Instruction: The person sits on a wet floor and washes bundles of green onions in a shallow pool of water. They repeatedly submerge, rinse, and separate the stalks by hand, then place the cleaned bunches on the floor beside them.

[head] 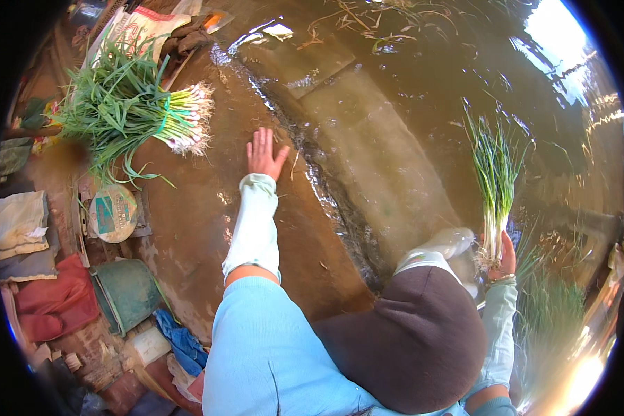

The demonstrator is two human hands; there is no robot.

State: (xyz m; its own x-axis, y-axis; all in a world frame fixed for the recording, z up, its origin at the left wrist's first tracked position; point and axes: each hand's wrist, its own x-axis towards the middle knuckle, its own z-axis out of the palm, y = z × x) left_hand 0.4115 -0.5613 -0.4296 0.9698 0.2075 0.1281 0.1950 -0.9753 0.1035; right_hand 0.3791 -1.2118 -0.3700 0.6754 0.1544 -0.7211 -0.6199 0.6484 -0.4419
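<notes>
My right hand [503,258] is closed around the root end of a bunch of green onions [494,192], white stalks low and green leaves pointing up the picture, over muddy water at the right. Flat on a wet brown slab [187,218] rests my left hand [266,156], fingers apart, holding nothing. Up and left of it, a large bundle of green onions [119,109] lies on the slab, bound with a green tie [166,115], its roots facing right.
Brown water [426,78] covers a submerged stone step [374,140] beside the slab. At left are a round lid [113,213], a green bucket [127,294], red cloth [57,307] and blue cloth [182,340]. More green leaves [551,312] float at lower right.
</notes>
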